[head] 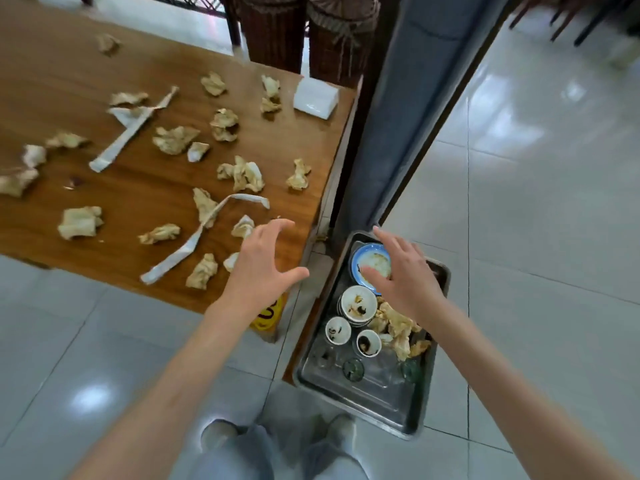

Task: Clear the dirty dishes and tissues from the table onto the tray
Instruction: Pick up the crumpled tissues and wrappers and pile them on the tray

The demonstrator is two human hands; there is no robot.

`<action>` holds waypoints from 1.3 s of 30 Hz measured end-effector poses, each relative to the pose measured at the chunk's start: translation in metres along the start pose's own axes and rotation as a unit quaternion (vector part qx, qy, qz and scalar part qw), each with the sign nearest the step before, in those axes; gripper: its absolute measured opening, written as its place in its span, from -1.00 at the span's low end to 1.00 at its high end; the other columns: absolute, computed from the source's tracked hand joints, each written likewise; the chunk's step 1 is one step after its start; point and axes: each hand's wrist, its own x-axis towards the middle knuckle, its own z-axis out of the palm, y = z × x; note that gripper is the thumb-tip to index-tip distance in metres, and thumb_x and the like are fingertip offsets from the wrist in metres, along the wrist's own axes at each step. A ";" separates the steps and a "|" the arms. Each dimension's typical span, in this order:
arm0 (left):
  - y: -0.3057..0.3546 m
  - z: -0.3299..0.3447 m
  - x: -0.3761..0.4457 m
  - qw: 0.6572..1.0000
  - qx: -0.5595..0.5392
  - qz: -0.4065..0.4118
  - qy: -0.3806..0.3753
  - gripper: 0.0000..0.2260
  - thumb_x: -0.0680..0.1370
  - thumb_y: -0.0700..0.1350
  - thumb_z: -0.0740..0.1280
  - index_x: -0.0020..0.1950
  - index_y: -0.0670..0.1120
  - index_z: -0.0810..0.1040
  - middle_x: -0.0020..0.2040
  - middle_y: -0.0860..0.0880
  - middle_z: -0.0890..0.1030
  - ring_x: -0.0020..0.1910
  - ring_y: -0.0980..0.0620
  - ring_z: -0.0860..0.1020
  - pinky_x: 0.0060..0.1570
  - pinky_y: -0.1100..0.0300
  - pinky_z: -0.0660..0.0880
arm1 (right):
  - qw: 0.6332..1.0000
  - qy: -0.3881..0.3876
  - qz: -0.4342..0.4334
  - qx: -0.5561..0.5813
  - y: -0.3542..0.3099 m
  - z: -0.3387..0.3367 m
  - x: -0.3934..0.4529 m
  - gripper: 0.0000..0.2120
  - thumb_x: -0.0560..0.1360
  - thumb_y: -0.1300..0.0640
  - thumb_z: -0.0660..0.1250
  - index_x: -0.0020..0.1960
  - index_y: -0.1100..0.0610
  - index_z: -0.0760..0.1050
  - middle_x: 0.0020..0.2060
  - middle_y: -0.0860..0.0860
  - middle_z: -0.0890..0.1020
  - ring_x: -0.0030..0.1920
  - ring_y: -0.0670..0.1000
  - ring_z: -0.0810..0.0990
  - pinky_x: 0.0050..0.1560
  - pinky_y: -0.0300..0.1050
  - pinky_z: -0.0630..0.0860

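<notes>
Several crumpled, stained tissues (175, 139) and long white paper strips (131, 129) lie scattered over the wooden table (69, 81). My left hand (261, 263) hovers with spread fingers above the table's near right corner, beside a crumpled tissue (242, 226). My right hand (403, 273) is open over the steel tray (367, 393), just above a blue-rimmed plate (367, 263). The tray holds stacked white bowls (358, 303), two small cups (337, 330), small glasses (353, 368) and a heap of used tissues (398, 327).
A clean stack of white napkins (316, 98) sits at the table's far right corner. A grey pillar (398, 98) rises behind the tray. Wicker chairs (304, 32) stand beyond the table. A yellow sign (268, 315) is on the table leg. Tiled floor lies all around.
</notes>
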 end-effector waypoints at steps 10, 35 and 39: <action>-0.087 -0.198 -0.031 0.992 0.000 -0.051 0.118 -0.39 0.32 0.06 0.55 0.27 0.17 0.33 0.21 0.05 0.47 0.20 0.06 0.42 0.08 0.21 0.41 | 0.996 -0.026 -0.086 -0.001 -0.206 0.020 0.049 -0.36 0.49 -0.13 0.28 0.48 -0.01 0.14 0.41 0.02 0.33 0.41 0.07 0.22 0.34 0.03 0.23; -0.403 -0.431 0.099 0.982 0.020 -0.113 0.152 -0.41 0.34 -0.02 0.55 0.30 0.05 0.40 0.25 0.03 0.47 0.25 0.07 0.40 0.16 0.23 0.30 | 0.978 -0.111 -0.148 -0.095 -0.483 0.251 0.269 -0.21 0.40 -0.32 0.27 0.50 -0.09 0.03 0.47 0.00 0.23 0.46 0.08 0.15 0.39 0.02 0.22; -0.448 -0.428 0.120 0.982 0.016 -0.110 0.155 -0.43 0.35 0.01 0.54 0.29 0.09 0.39 0.26 0.06 0.47 0.23 0.13 0.38 0.14 0.25 0.30 | 0.973 -0.141 -0.123 -0.131 -0.498 0.293 0.290 -0.01 0.24 -0.48 0.26 0.48 -0.21 -0.16 0.51 0.05 0.04 0.50 0.17 -0.03 0.43 0.17 0.05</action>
